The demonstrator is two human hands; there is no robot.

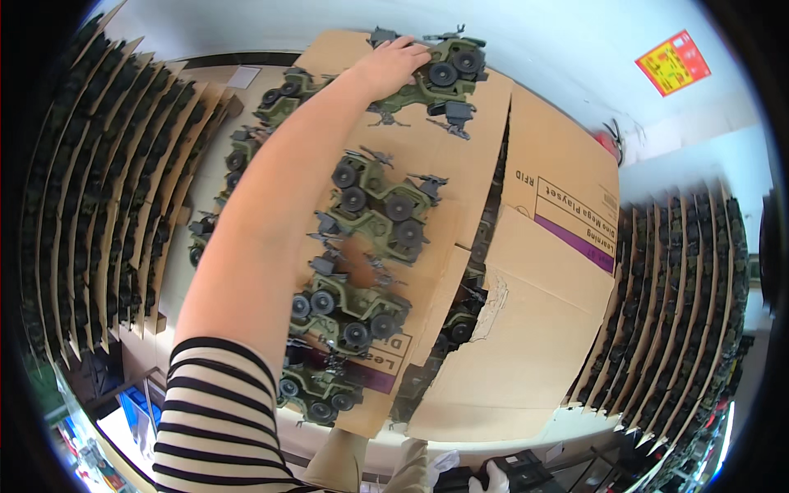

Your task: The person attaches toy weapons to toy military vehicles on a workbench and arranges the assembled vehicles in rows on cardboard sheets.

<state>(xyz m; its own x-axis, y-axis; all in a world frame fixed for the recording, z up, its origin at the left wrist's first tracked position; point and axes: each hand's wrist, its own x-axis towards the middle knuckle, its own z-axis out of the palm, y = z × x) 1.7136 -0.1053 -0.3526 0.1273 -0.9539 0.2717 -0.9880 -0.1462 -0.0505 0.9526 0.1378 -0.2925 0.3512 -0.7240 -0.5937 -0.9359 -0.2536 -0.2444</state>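
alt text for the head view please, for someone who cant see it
A person's left hand reaches far forward and rests on an olive-green toy military truck on a cardboard sheet. More toy trucks lie in rows there, with stacked cardboard layers of trucks alongside.

Bright, even daylight-like lighting fills the scene, strongest on the pale wall above the flat brown cardboard sheet (542, 329). Shadows beside the olive-green plastic toy vehicles (374, 205) on that sheet are short and soft. Focus is sharp around the sheet. Fisheye distortion bends the stacked rows either side, and black vignetting rings the corners.
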